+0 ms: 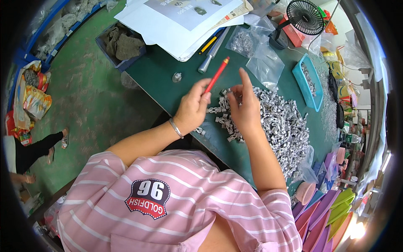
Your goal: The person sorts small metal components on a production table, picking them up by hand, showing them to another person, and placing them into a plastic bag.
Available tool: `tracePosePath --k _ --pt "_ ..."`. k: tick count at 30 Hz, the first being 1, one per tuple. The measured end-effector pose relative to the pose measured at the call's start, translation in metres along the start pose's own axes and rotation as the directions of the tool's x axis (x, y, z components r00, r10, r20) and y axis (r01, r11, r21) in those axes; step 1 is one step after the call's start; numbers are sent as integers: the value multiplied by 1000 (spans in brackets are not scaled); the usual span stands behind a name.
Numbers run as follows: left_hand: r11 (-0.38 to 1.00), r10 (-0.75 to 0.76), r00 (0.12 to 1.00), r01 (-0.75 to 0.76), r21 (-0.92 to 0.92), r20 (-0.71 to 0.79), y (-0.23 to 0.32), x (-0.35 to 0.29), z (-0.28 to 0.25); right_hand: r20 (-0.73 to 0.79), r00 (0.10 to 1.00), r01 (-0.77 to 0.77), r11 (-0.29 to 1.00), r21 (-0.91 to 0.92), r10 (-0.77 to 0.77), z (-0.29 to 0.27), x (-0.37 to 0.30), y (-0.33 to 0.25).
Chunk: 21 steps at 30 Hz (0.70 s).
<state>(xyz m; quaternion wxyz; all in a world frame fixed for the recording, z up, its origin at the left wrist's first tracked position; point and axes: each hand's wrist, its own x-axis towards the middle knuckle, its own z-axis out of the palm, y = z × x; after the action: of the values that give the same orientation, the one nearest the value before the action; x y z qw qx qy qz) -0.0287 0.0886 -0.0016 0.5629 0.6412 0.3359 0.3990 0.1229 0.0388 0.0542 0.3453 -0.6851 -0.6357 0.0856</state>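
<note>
While my left hand [194, 107] grips the red pen [217, 74], axis up-right, my right fingers [240, 93] pinch a small clip [227, 91]; pile [279, 122] lies just right, nearer right hand

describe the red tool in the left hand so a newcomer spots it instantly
On the dark green table, just left of the big pile of small silvery metal parts, the left hand holds a red pencil-like stick. It slants up and right, with a yellowish tip, the only red rod there.

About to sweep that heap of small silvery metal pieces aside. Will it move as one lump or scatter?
The heap of metal pieces looks loose and interlocked, so it would probably drag in clumps and shed strays. Each piece seems small and stiff, likely light. Pieces already lie spread near the left hand.
</note>
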Motion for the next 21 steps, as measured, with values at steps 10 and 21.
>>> tracePosePath --k 10,21 --pt "760 346 938 -287 584 12 -8 17 -31 245 906 343 938 51 -344 34 -67 -15" --pt "650 371 925 -325 687 86 -12 14 -20 -115 985 20 580 814 128 5 -93 -7"
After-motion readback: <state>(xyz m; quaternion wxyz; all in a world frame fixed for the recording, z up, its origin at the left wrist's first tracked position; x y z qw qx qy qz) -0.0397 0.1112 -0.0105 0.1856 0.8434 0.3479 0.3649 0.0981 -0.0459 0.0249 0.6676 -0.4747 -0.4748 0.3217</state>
